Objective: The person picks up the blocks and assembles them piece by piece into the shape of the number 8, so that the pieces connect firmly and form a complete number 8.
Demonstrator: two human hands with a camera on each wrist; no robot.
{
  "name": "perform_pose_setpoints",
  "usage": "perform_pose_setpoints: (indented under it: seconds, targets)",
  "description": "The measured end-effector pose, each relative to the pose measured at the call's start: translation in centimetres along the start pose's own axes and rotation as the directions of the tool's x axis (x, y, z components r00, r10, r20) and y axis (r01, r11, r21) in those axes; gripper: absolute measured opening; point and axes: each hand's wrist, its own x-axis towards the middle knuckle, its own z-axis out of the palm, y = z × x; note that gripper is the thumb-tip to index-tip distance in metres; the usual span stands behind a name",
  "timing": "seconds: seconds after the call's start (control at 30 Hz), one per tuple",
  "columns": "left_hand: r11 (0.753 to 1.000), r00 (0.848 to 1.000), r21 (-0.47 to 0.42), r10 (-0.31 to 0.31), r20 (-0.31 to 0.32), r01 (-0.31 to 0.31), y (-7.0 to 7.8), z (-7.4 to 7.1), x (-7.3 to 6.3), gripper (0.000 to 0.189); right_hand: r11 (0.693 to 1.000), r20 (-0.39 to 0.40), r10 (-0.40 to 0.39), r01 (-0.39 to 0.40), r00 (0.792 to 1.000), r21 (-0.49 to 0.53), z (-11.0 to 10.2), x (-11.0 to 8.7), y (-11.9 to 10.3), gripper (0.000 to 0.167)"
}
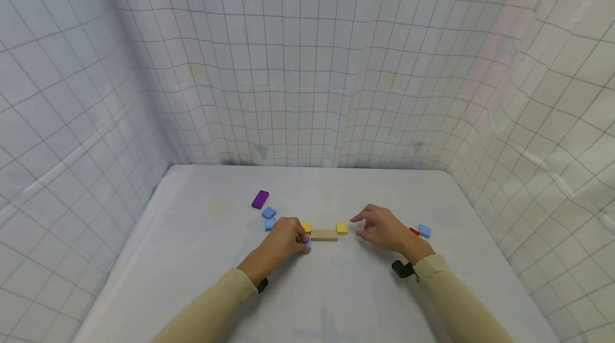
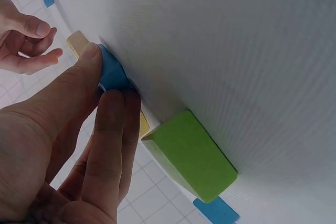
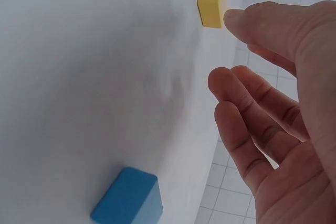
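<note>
My left hand [image 1: 282, 237] pinches a small blue block [image 2: 112, 68] between thumb and fingers, low over the table. In the head view that block [image 1: 308, 244] sits by the left end of a natural-wood plank block [image 1: 324, 235]. One yellow block [image 1: 306, 226] stands at the plank's left end, partly behind my fingers; another yellow block [image 1: 341, 228] is at its right end. My right hand [image 1: 384, 228] hovers right of that second yellow block [image 3: 212, 3], fingers loosely bent and apart, with nothing in them. A green block [image 2: 190, 156] lies beside my left hand, hidden in the head view.
Farther left lie a purple block [image 1: 260, 199] and two blue blocks, one plain [image 1: 268, 212] and one with a marking [image 1: 270, 224]. Beyond my right wrist are a red block [image 1: 414, 231] and a blue block [image 1: 425, 231]. Grid-patterned curtains [image 1: 307, 65] surround the white table [image 1: 336, 300].
</note>
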Motion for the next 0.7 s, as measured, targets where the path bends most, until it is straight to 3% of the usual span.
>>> perform_pose_setpoints:
  seconds: [0.23,0.37,0.57,0.7]
  targets:
    - [1.000,1.000,0.004,0.012,-0.011,-0.012,-0.6,0.5,0.0,0.025,0.999,-0.022,-0.022,0.021,1.000,-0.033,-0.5,-0.8,0.6,0.031]
    - [1.000,1.000,-0.011,0.007,-0.016,-0.007,-0.1,0.2,-0.5,0.025,0.999,-0.031,-0.009,0.007,0.999,-0.053,-0.9,-1.3,0.6,0.032]
    - [0.996,1.000,-0.086,0.021,0.004,-0.020,2.9,-2.5,-1.7,0.021,0.995,-0.061,0.021,-0.027,0.998,-0.091,-1.6,-2.3,0.9,0.032]
    - [0.995,0.999,-0.100,-0.002,0.034,0.005,4.5,-4.0,-2.1,0.020,0.994,-0.089,0.032,-0.042,0.996,-0.103,-2.1,-3.1,1.4,0.032]
